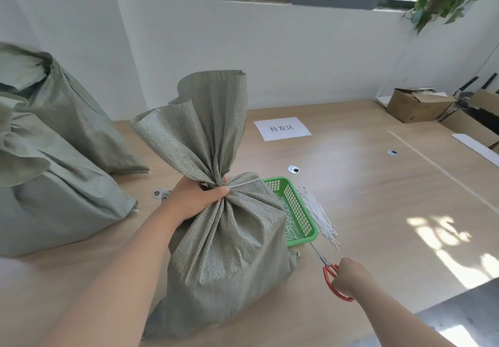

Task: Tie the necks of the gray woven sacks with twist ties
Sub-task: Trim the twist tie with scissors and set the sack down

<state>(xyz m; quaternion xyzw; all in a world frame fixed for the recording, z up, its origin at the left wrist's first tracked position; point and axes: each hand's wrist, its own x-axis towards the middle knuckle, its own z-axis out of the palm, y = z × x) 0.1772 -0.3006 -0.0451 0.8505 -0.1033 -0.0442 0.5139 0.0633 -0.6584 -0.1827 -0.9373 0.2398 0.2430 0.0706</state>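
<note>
L hand (197,198): fingers curled tight round the neck of the middle sack (232,260), which stands on the table (378,184). White tie (241,184) sits at the neck, tail poking right. R hand (351,276): fingers curled round the red-handled scissors (325,261). Best keep the neck squeezed & snip the tail close, imo. Sack is coarse gray-green weave, pleated, fanned on top. Spare ties thin, white, in the green mesh basket (299,208).

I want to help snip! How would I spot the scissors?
Find the gray sack in the middle of the wooden table. Right of it, nearer than the green basket, the right hand grips the scissors, the only thing with red handles.
</note>
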